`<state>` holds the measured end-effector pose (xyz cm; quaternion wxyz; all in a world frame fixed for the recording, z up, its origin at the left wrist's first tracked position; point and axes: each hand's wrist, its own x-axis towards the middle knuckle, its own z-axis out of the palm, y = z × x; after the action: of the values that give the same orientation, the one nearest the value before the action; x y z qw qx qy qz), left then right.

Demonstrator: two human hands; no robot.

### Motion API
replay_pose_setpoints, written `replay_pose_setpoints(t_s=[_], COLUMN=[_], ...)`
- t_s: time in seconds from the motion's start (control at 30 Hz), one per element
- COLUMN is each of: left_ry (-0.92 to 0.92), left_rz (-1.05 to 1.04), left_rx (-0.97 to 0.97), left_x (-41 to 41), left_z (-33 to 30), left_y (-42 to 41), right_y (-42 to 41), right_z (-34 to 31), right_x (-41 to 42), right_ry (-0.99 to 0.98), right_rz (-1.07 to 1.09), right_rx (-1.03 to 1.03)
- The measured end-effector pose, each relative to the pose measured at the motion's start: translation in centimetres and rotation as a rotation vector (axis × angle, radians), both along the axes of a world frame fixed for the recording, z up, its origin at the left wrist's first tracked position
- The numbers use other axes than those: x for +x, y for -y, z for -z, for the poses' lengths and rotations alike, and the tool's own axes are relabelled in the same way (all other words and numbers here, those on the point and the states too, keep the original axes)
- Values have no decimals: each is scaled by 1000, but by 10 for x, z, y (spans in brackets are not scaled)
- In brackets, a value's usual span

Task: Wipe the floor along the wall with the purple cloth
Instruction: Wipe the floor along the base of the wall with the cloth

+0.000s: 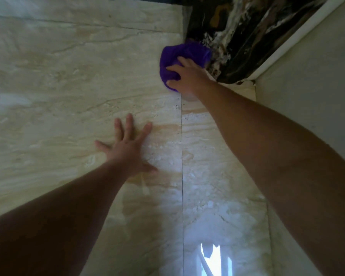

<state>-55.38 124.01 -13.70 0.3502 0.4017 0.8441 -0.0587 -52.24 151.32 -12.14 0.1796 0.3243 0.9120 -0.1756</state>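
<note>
A bunched purple cloth (175,56) lies on the beige marble floor (58,86), right against the foot of a dark veined stone panel (241,38). My right hand (187,76) presses down on the cloth's near side, fingers curled into its folds. My left hand (127,144) lies flat on the floor tile nearer to me, fingers spread, holding nothing. Part of the cloth is hidden under my right hand.
A pale wall (311,92) with a white edge strip (299,30) runs along the right. A thin tile joint (182,176) runs down the floor between my arms. A bright window reflection (211,257) shines on the floor near the bottom.
</note>
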Motion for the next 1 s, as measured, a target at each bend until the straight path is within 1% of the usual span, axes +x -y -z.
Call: replay_pose_setpoints(t_s=[0.2, 0.3, 0.37, 0.43, 0.53, 0.63, 0.77, 0.87, 0.97, 1.0], left_ry=[4, -1, -11, -9, -8, -15, -43, -72, -59, -65], left_rz=[15, 26, 37, 32, 35, 44, 24, 7, -85, -123], left_rx=[-20, -6, -12, -26, -33, -37, 9, 39, 76, 78], left_x=[2, 3, 3, 1, 3, 6, 6, 9, 9, 11], left_z=[-7, -6, -4, -4, -6, -11, -10, -7, -11, -17], left_y=[-1, -3, -3, -2, -2, -2, 1, 6, 18, 26], right_y=[21, -1, -22, -26, -6, 19, 76, 107, 135, 146], right_z=[6, 7, 6, 8, 10, -1, -10, -12, -21, -24], right_x=[105, 167, 185, 174, 164, 198, 235, 253, 280, 288], right_ry=[-20, 22, 63, 102, 173, 235, 201, 251, 289, 333], right_rz=[103, 223, 294, 297, 300, 276, 308, 311, 285, 282], right_rx=[60, 59, 74, 104, 191, 216, 246, 295, 266, 240])
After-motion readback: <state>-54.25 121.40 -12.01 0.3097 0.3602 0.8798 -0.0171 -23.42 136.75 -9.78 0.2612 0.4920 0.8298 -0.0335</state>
